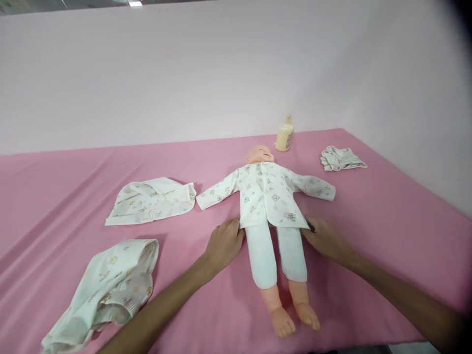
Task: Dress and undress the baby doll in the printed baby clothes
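Note:
A baby doll [261,154] lies on its back, head toward the wall and bare feet toward me. It wears a white printed baby shirt [263,191] with long sleeves spread to both sides. White cloth legs [261,255] show below the hem. My left hand [224,243] pinches the shirt's lower left corner beside the doll's hip. On the opposite side, my right hand [324,237] grips the lower right corner of the hem. Both sleeve ends hang past where any doll hands would show; none are visible.
A pink sheet [191,305] covers the table, against a pale wall [184,73]. Left of the doll lie a folded printed garment [155,200] and printed pants [110,280]. A yellowish pump bottle [284,136] stands behind the head. A crumpled white cloth [341,159] lies at the back right.

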A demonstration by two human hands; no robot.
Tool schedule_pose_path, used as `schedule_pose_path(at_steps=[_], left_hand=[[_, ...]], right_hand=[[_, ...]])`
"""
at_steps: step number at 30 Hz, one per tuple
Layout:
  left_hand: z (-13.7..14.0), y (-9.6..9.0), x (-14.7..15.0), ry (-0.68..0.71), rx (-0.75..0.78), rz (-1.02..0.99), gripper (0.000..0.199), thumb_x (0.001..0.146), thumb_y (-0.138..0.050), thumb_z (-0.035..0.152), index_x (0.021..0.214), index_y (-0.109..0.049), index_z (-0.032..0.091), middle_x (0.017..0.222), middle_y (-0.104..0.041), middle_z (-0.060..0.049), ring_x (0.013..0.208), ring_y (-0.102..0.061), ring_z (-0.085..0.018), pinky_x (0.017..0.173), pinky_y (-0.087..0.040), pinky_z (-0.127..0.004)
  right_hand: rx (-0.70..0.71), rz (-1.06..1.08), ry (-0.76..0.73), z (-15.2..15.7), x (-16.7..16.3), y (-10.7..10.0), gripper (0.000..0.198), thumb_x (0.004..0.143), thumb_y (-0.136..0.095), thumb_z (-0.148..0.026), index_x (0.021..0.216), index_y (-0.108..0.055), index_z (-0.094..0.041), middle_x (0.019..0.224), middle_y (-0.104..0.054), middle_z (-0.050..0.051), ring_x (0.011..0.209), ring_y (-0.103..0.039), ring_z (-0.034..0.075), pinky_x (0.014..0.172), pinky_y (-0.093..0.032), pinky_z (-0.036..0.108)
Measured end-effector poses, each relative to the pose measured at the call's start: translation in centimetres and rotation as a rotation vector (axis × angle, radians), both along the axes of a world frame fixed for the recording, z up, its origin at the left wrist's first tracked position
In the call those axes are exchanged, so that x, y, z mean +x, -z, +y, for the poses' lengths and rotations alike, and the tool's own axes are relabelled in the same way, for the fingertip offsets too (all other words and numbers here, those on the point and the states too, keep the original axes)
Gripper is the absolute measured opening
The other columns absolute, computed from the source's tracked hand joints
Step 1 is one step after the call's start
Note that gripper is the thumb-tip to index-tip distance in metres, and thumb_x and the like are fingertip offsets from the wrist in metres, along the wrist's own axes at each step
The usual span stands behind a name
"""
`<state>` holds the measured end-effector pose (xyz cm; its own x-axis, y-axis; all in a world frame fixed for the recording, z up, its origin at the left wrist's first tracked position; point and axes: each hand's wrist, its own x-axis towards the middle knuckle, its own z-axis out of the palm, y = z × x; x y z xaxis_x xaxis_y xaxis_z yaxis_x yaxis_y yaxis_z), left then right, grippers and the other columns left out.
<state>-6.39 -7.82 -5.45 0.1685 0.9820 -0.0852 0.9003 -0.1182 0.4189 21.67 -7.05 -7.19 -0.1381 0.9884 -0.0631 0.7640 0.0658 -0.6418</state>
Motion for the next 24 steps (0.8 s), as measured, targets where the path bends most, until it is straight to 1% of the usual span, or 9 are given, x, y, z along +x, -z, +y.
schedule_pose_path(at_steps=[3,8,11,12,14,16,19,22,24], left_hand=[[-0.3,-0.5,0.1,0.031,0.013,0.04,0.022,0.088,-0.031,0.018,0.067,-0.028,0.02,0.067,-0.052,-0.001,0.053,-0.037,-0.014,0.054,-0.022,-0.029],[-2.2,-2.5,-1.3,0.079,-0.041,0.165,0.03,0.096,-0.027,0.029,0.073,-0.044,0.02,0.073,-0.059,-0.003,0.06,-0.051,-0.017,0.056,-0.029,-0.03],[-4.8,-4.6,-5.2,0.089,0.025,0.213,0.032,0.097,-0.034,0.043,0.099,-0.059,0.024,0.104,-0.067,-0.005,0.096,-0.062,-0.023,0.079,-0.043,-0.036],[-5.9,-5.2,-7.1,0.052,0.065,0.23,0.033,0.095,-0.039,0.047,0.116,-0.057,0.029,0.12,-0.064,-0.003,0.112,-0.058,-0.025,0.091,-0.043,-0.039],[-8.1,-5.9,-11.4,-0.093,0.106,0.277,0.04,0.091,-0.047,0.052,0.128,-0.049,0.036,0.13,-0.06,0.002,0.119,-0.055,-0.024,0.098,-0.043,-0.042],[-10.3,-5.6,-15.6,-0.219,0.083,0.317,0.045,0.089,-0.05,0.052,0.132,-0.045,0.039,0.135,-0.056,0.005,0.124,-0.052,-0.025,0.101,-0.043,-0.044],[-12.9,-3.5,-20.1,-0.312,0.021,0.322,0.062,0.079,-0.062,0.055,0.136,-0.042,0.041,0.138,-0.055,0.004,0.128,-0.05,-0.029,0.102,-0.044,-0.049],[-14.4,-1.3,-21.5,-0.328,-0.06,0.26,0.055,0.082,-0.059,0.055,0.134,-0.043,0.041,0.141,-0.052,0.001,0.131,-0.047,-0.028,0.106,-0.042,-0.048],[-14.6,-0.9,-21.1,-0.363,-0.058,0.231,0.041,0.088,-0.05,0.052,0.127,-0.047,0.039,0.134,-0.056,0.001,0.125,-0.052,-0.027,0.1,-0.046,-0.045]], right_hand=[[-0.023,0.072,-0.037,0.0,0.4,-0.7,0.034,0.091,-0.044,-0.046,0.07,-0.051,-0.021,0.064,-0.053,-0.001,0.058,-0.045,0.015,0.051,-0.034,0.028],[-0.045,0.108,-0.001,-0.6,0.9,-2.0,0.038,0.088,-0.051,-0.051,0.065,-0.046,-0.021,0.059,-0.042,-0.003,0.052,-0.036,0.012,0.047,-0.026,0.026],[-0.025,0.095,0.001,-1.1,1.0,-2.5,0.038,0.088,-0.051,-0.054,0.067,-0.051,-0.023,0.06,-0.047,-0.002,0.052,-0.041,0.014,0.046,-0.029,0.027],[-0.017,0.092,-0.002,-1.3,1.1,-2.5,0.038,0.087,-0.051,-0.055,0.067,-0.054,-0.023,0.06,-0.049,-0.001,0.052,-0.043,0.014,0.046,-0.031,0.027],[-0.002,0.089,-0.008,-1.4,1.2,-2.4,0.038,0.087,-0.052,-0.056,0.067,-0.056,-0.024,0.061,-0.053,0.0,0.053,-0.047,0.016,0.045,-0.034,0.028],[0.002,0.08,-0.014,-1.4,1.4,-2.2,0.037,0.086,-0.053,-0.056,0.067,-0.058,-0.024,0.061,-0.055,0.001,0.053,-0.049,0.017,0.044,-0.034,0.028],[0.008,0.073,-0.031,-1.4,1.5,-1.8,0.036,0.086,-0.053,-0.055,0.069,-0.059,-0.024,0.061,-0.056,0.001,0.052,-0.049,0.017,0.043,-0.035,0.028],[0.015,0.077,-0.045,-1.5,1.4,-1.6,0.037,0.087,-0.053,-0.054,0.069,-0.059,-0.023,0.062,-0.057,0.001,0.053,-0.05,0.016,0.044,-0.036,0.028],[0.042,0.08,-0.027,-1.6,1.2,-1.7,0.038,0.087,-0.055,-0.054,0.066,-0.058,-0.022,0.061,-0.057,0.001,0.052,-0.05,0.016,0.043,-0.036,0.027]])
